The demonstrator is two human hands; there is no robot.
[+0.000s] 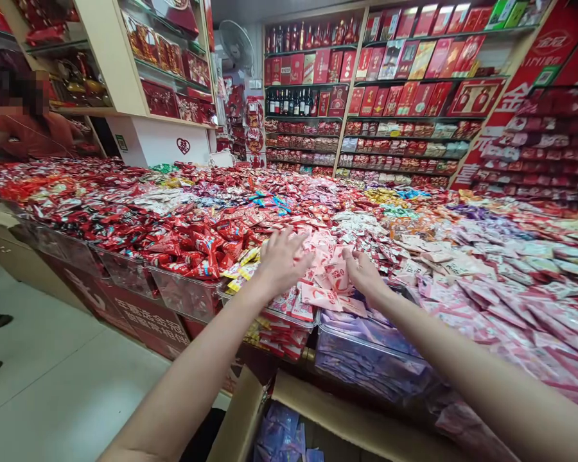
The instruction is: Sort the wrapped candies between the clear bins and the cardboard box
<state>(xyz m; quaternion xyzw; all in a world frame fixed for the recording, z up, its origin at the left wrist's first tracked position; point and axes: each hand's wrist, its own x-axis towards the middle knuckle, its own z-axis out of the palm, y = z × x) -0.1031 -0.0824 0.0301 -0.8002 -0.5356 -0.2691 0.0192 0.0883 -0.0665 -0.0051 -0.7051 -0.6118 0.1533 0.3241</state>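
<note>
My left hand is over the candy display with its fingers spread, beside small pink packets of wrapped sweets. On the other side of these packets, my right hand is partly curled with its fingertips at their edge; its fingers look apart and nothing shows gripped in it. Several pink packets lie loose between the two hands, on top of a clear bin of purple packets and the bin beside it. Yellow packets lie just left of my left wrist.
Below my arms stands an open cardboard box with purple packets inside. Red-wrapped sweets fill the bins at left, pale pink packets at right. Shelves of bottles and gift boxes line the back. A person is at far left.
</note>
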